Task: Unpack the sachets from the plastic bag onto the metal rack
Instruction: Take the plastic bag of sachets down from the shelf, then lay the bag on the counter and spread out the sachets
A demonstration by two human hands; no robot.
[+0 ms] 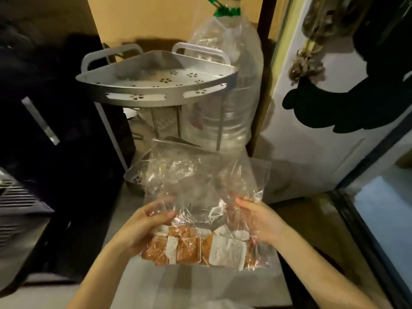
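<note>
Both my hands grip a clear plastic bag in front of the metal rack: my left hand pinches its left side, my right hand its right. Orange sachets lie bunched at the bag's bottom, between my hands. Behind the rack stands a large water bottle.

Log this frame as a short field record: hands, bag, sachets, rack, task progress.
left hand: grips the bag's left side
right hand: grips the bag's right side
plastic bag: clear, held up in front of the rack
sachets: orange-brown with white labels, all inside the bag's bottom
metal rack: corner shelf, top tier holds no sachets
water bottle: beside the rack
progress: unpacking not started
</note>
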